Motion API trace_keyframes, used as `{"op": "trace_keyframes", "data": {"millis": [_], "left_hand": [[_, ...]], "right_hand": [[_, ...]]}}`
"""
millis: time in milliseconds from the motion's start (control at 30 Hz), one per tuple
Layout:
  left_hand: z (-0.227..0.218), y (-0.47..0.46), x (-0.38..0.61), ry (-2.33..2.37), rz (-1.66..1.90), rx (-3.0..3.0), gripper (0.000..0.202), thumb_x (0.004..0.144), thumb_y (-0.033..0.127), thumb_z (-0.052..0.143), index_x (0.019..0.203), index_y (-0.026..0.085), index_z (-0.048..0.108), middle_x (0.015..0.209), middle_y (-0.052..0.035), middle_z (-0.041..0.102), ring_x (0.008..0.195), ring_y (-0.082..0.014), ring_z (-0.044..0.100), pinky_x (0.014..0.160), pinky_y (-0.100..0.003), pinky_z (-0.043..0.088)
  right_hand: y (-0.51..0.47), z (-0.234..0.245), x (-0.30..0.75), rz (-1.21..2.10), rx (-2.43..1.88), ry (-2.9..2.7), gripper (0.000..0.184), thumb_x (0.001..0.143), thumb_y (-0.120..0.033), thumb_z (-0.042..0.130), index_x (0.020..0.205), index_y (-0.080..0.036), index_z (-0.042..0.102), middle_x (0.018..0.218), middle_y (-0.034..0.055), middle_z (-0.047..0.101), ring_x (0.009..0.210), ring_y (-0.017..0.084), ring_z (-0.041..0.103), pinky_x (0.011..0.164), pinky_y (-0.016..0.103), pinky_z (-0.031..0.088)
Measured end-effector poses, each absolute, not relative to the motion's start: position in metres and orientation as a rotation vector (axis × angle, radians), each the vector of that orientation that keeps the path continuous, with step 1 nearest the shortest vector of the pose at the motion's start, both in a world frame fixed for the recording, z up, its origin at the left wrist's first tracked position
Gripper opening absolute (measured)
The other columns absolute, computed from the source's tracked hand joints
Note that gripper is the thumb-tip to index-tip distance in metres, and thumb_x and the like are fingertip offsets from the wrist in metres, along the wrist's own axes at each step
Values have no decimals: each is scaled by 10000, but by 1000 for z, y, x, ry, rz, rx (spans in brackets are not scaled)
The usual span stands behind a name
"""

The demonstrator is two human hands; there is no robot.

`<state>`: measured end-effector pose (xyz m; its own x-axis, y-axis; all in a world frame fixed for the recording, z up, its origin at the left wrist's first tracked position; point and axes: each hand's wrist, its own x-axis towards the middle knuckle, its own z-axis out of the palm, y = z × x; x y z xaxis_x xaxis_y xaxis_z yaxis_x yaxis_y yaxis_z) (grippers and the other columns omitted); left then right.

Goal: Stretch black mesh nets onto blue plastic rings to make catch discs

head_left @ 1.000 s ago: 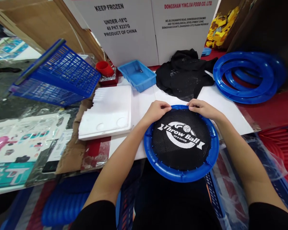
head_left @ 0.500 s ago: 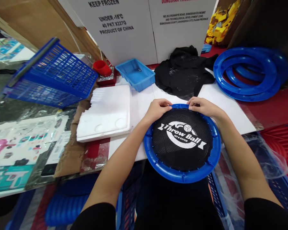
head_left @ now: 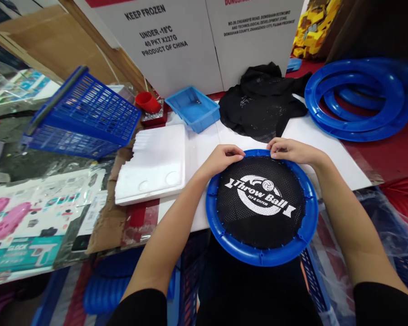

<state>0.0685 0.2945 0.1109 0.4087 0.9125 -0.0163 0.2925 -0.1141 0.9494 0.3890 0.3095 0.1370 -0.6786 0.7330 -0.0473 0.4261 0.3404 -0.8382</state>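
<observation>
A round blue plastic ring (head_left: 215,222) lies at the table's front edge and overhangs my lap. Black mesh (head_left: 255,233) with a white "Throw Ball" print spans its inside, and small pegs run round the ring's inner edge. At the upper left of the rim, my left hand (head_left: 225,157) is closed, its thumb and fingers pinching the ring and mesh edge. My right hand (head_left: 289,150) is closed the same way at the upper right, fingertips pressed on the mesh edge. The undersides of ring and fingers are hidden.
Beyond my hands lies a pile of black mesh (head_left: 261,106); blue rings (head_left: 353,127) are stacked to its right. A light blue tray (head_left: 193,113), red cup (head_left: 148,104), white foam slab (head_left: 153,158) and tilted blue basket (head_left: 85,113) stand left. A white carton (head_left: 177,68) closes the back.
Both hands stay at the ring's top edge with only slight finger shifts. The whole view has shifted a little, so the ring sits slightly lower and further right.
</observation>
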Motion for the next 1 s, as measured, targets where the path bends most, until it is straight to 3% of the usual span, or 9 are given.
{"op": "trace_keyframes", "data": {"millis": [233, 367, 467, 567, 667, 1000], "left_hand": [[113, 293, 77, 1097, 802, 1651, 272, 834, 353, 811, 1024, 159, 827, 998, -85, 820, 886, -202, 719, 913, -385, 562], [113, 295, 79, 1104, 810, 1619, 346, 827, 345, 815, 1114, 152, 806, 920, -71, 798, 842, -194, 708, 845, -360, 549], [113, 294, 82, 1150, 794, 1671, 256, 841, 298, 777, 1053, 156, 804, 885, -62, 788, 811, -191, 698, 800, -350, 541], [115, 290, 84, 1166, 780, 1846, 148, 875, 198, 679, 954, 183, 802, 938, -55, 806, 878, -202, 721, 866, -367, 552], [117, 284, 83, 1150, 776, 2060, 206, 916, 144, 601, 925, 209, 796, 1010, -44, 812, 979, -211, 733, 953, -383, 549], [123, 275, 78, 1109, 688, 2252, 231, 1000, 183, 559, 1001, 237, 783, 1075, -50, 807, 1063, -239, 712, 1051, -454, 533]], "right_hand": [[308, 136, 387, 1212, -1025, -2297, 290, 921, -501, 693, 855, -223, 741, 1265, 90, 658, 1038, 270, 630, 968, 452, 497], [309, 133, 385, 1169, -1025, -2302, 268, 920, -478, 679, 859, -224, 736, 1237, 89, 662, 1004, 262, 628, 945, 447, 497], [310, 131, 385, 1153, -1031, -2309, 262, 913, -466, 670, 842, -221, 728, 1233, 87, 658, 1015, 263, 628, 941, 442, 491], [311, 131, 387, 1184, -1041, -2306, 259, 910, -461, 665, 848, -218, 729, 1256, 85, 650, 1047, 268, 629, 947, 441, 487], [311, 133, 388, 1225, -1038, -2282, 257, 900, -460, 670, 847, -218, 735, 1260, 82, 655, 1068, 276, 632, 976, 451, 485], [311, 132, 388, 1240, -996, -2296, 235, 917, -440, 674, 865, -221, 742, 1270, 78, 653, 1086, 265, 633, 998, 440, 487]]}}
